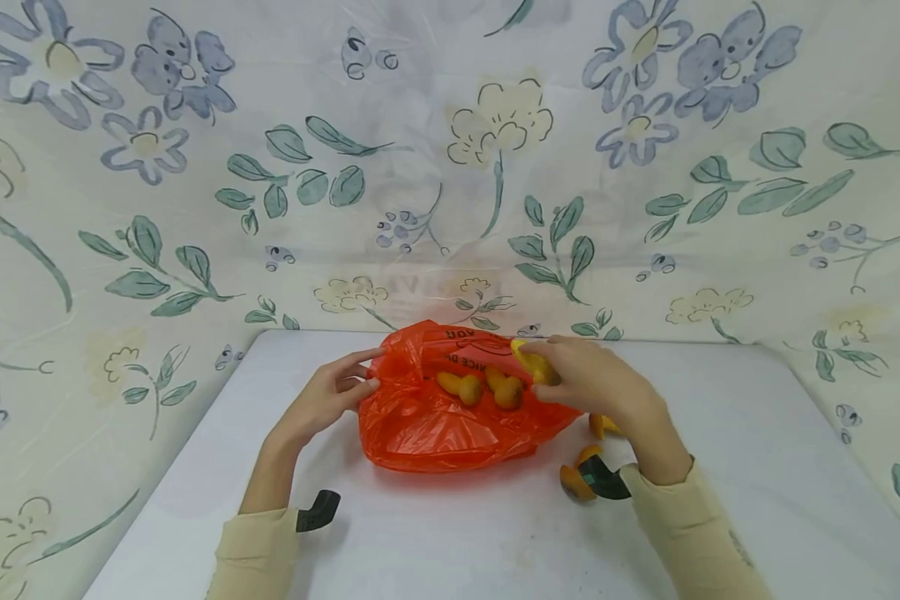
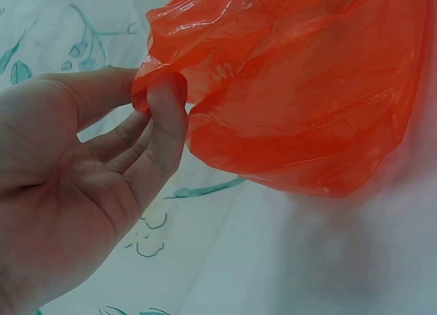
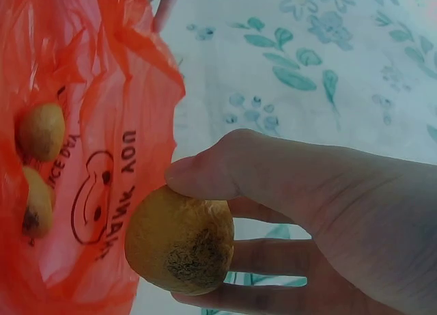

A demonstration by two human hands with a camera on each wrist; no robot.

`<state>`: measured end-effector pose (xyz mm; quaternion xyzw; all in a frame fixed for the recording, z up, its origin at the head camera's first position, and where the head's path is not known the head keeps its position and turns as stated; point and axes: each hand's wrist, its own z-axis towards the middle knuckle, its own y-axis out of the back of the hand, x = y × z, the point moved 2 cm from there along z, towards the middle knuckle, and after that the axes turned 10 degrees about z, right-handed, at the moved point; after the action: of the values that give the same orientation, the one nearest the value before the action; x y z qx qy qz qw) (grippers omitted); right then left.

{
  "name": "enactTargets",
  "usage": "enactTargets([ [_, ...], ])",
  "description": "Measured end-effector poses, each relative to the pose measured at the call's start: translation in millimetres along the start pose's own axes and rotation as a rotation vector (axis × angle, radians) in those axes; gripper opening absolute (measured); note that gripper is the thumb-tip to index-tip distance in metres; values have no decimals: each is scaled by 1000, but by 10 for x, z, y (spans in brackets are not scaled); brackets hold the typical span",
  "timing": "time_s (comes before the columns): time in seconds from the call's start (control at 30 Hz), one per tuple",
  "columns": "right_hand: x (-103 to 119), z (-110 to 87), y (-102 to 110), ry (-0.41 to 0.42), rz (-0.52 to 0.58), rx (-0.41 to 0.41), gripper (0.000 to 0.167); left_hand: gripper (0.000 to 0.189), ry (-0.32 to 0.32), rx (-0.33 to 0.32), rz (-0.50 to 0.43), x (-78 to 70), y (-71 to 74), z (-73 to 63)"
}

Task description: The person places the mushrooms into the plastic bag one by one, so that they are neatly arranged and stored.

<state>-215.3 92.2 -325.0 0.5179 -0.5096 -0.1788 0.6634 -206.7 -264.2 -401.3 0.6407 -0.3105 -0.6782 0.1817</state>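
A red plastic bag (image 1: pixel 435 442) with black printed lettering and a smiling face lies on the white table, its mouth spread open. My left hand (image 1: pixel 333 387) pinches the bag's left edge between thumb and fingers, seen close up in the left wrist view. In my right hand (image 1: pixel 600 375) is a yellow fruit (image 3: pixel 171 243) with a rounded, dark-blotched end, gripped over the bag's right side. Two similar fruits, one at left (image 1: pixel 468 390) and one at right (image 1: pixel 507 393), rest in the bag's opening, narrow ends pointing away.
More yellow fruit lies on the table right of the bag: one piece (image 1: pixel 577 482) near my right wrist, another (image 1: pixel 603 427) partly hidden behind the forearm. A flowered cloth (image 1: pixel 435 167) rises along the table's back edge. Black wrist mounts, left (image 1: pixel 318 510) and right (image 1: pixel 603 477), jut inward.
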Motion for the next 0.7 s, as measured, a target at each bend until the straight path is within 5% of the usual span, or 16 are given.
enactTargets([
  [0.4, 249, 163, -106, 97, -70, 51, 51, 50, -4, 0, 15, -7, 13, 11],
  [0.7, 305, 333, -227, 97, -37, 114, 49, 51, -3, -3, 12, 10, 1, 11],
])
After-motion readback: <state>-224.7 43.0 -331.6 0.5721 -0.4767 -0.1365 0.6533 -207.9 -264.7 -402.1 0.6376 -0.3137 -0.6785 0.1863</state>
